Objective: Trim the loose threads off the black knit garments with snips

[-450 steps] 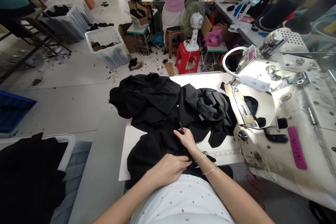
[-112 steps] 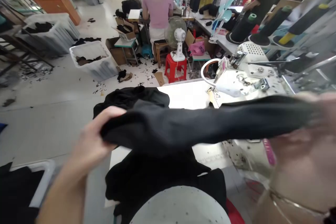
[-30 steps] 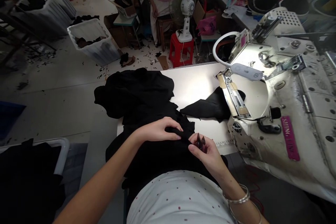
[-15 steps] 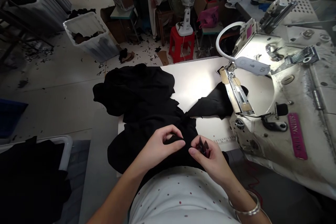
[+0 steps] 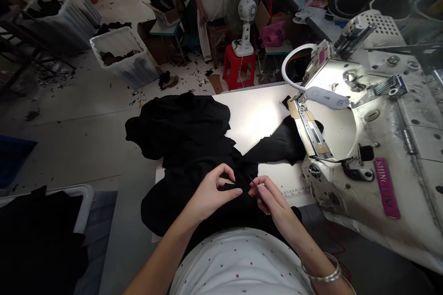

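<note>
So, left grip (image 5: 215,190) is curled round a fold of black cloth (image 5: 197,156), rest of it heaped on white counter (image 5: 247,106) beneath and beyond. Right grip (image 5: 270,197) pinches a slim dark tool (image 5: 255,185), tip near that fold. Sewing machine (image 5: 394,131) stands to the right, cloth under its arm.

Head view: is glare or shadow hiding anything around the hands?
Head view, centre: the white tabletop looks washed out near the lamp; head view, foreground: the black cloth is so dark that its folds are mostly lost between the left hand and right hand, and the small dark tool barely stands out; head view, background: dim around the fan.
</note>
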Demonstrator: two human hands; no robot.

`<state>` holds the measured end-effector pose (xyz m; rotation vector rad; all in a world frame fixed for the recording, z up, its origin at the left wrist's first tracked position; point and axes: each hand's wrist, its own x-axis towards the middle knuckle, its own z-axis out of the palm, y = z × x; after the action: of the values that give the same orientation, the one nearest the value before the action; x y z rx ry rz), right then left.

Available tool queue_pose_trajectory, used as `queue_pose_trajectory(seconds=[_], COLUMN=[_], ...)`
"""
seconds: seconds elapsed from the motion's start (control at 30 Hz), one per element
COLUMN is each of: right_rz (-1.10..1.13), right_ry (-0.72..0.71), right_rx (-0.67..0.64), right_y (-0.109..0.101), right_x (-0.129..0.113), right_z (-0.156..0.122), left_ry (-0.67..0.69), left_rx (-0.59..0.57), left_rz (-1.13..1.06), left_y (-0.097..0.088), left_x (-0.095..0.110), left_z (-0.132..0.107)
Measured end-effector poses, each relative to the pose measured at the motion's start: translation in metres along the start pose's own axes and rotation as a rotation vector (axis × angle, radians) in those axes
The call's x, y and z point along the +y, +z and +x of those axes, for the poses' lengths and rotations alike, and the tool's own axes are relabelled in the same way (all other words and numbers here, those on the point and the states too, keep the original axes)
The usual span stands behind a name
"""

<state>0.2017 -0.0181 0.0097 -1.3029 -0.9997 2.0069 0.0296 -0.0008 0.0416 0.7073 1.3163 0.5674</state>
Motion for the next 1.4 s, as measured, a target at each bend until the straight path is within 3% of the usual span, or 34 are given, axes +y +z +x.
queue_pose_trajectory(seconds=[0.37, 0.57, 1.4], right_rz=[0.1, 0.083, 0.051], right_ry=[0.007, -0.014, -0.027], right_rx=[0.035, 0.079, 0.11], right_y=[0.001, 0.004, 0.008], right_x=[0.015, 0.015, 0.014], right_z=[0.02, 0.031, 0.031], left_ry=[0.052, 0.127, 0.166], left_rx=[-0.04, 0.039, 0.032], left_rz=[-0.001, 0.051, 0.169], left_y=[-0.01, -0.011, -0.011], left_x=[-0.003, -0.005, -0.003], left_z=[0.022, 0.032, 0.032])
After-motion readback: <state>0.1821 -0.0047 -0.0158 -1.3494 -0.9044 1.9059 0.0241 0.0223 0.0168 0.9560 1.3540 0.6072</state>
